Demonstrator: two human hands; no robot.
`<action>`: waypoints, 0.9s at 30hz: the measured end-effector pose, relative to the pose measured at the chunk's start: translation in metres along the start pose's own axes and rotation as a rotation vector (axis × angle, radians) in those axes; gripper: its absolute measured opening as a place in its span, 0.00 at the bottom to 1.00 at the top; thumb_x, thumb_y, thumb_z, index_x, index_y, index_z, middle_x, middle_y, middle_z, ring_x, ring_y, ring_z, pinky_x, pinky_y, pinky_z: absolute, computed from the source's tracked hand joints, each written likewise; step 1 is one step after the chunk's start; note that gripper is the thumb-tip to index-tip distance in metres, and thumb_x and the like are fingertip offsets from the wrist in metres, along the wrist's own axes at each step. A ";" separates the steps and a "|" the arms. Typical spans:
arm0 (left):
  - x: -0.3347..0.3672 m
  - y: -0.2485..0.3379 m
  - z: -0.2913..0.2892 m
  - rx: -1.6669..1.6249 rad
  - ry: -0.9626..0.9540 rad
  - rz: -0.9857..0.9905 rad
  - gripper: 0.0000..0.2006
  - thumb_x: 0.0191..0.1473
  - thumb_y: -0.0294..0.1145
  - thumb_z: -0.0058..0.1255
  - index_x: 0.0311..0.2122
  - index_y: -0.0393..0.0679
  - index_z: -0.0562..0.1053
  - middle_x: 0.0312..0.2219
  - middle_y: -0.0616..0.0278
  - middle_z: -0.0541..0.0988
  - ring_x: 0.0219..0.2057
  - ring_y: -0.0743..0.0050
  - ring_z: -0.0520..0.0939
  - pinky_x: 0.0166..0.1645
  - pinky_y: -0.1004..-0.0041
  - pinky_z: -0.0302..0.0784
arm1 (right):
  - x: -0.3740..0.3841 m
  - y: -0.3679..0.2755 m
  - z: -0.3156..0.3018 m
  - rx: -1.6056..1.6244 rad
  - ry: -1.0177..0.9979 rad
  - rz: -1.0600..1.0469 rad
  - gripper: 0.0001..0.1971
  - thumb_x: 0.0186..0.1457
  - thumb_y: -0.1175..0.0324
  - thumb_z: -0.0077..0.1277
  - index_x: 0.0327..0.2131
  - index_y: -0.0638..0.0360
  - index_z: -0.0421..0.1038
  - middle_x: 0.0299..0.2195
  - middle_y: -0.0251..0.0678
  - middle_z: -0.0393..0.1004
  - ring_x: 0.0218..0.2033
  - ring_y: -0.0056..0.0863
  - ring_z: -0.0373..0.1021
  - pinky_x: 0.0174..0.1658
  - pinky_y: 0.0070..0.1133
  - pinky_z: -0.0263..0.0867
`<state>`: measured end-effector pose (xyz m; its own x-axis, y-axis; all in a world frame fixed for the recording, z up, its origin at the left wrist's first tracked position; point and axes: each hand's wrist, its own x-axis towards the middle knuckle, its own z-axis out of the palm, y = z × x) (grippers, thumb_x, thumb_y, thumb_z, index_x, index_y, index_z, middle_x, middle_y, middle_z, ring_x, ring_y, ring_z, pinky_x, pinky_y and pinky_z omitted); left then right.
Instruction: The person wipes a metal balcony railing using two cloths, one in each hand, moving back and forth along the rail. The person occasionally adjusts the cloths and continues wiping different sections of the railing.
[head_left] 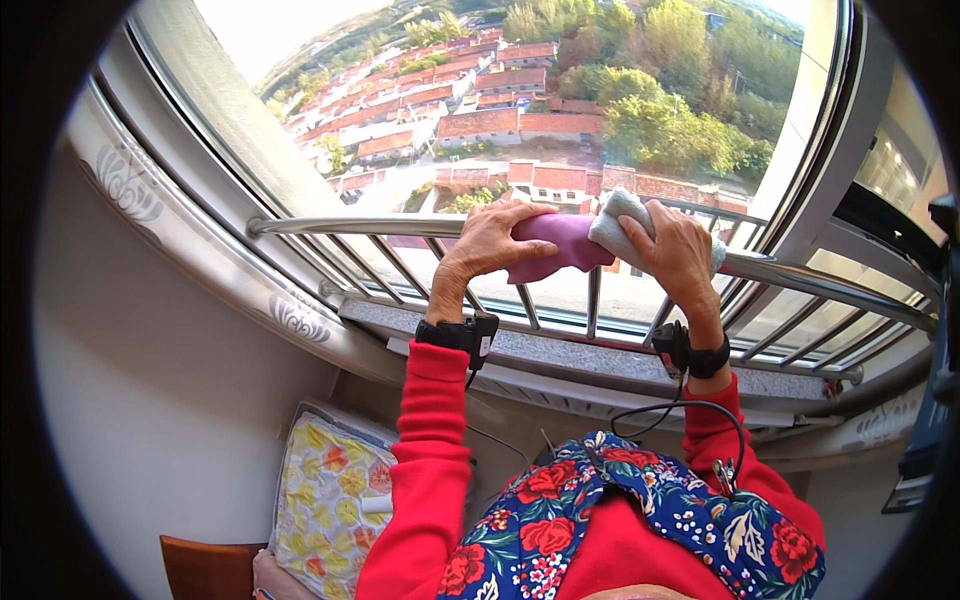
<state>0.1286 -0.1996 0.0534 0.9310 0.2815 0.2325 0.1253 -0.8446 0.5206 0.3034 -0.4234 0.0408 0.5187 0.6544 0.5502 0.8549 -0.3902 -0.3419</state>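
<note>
Currently, the left hand (500,240), half-closed, holds the purple cloth (572,243) over the rail (340,226), presumably to prevent slipping. To the right, the right hand (676,250), fingers curled, grips the pale cloth (617,228) on the rail.

A big, clear glass window (560,100) lets in lots of bright daylight. Outside, far down, are rows of houses with red roofs (495,124), and leafy green trees (665,130). The sky (265,22) is white and shiny. A plain, pale wall (150,330) is on the left, with a whitish curved border (215,255) that has silver leaf shapes. Under the window is a speckled grey stone sill (570,363). Low on the left are a yellow-and-orange flowery cover (325,485) and a smooth brown wooden piece of furniture (205,568).
</note>
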 end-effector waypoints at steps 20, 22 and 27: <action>0.001 0.003 0.006 0.044 0.055 -0.041 0.34 0.41 0.57 0.69 0.54 0.53 0.79 0.46 0.55 0.82 0.51 0.57 0.79 0.60 0.58 0.70 | 0.001 -0.001 -0.003 0.017 -0.021 0.023 0.23 0.63 0.44 0.49 0.35 0.57 0.76 0.28 0.43 0.79 0.31 0.44 0.78 0.37 0.37 0.69; 0.001 0.004 0.006 0.036 0.050 -0.046 0.33 0.42 0.56 0.69 0.54 0.53 0.79 0.46 0.55 0.82 0.51 0.57 0.79 0.61 0.58 0.70 | 0.001 -0.001 -0.003 0.023 -0.009 0.011 0.23 0.63 0.44 0.49 0.36 0.58 0.76 0.29 0.43 0.80 0.31 0.43 0.78 0.37 0.37 0.69; 0.001 0.004 0.006 0.060 0.061 -0.030 0.33 0.42 0.56 0.69 0.54 0.53 0.80 0.46 0.55 0.82 0.50 0.57 0.80 0.59 0.59 0.71 | -0.001 0.000 0.000 0.038 0.024 -0.002 0.23 0.63 0.45 0.49 0.36 0.57 0.77 0.29 0.43 0.80 0.31 0.44 0.77 0.38 0.37 0.69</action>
<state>0.1322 -0.2052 0.0508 0.9041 0.3330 0.2679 0.1751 -0.8604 0.4787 0.3029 -0.4239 0.0408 0.5177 0.6391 0.5688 0.8551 -0.3640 -0.3692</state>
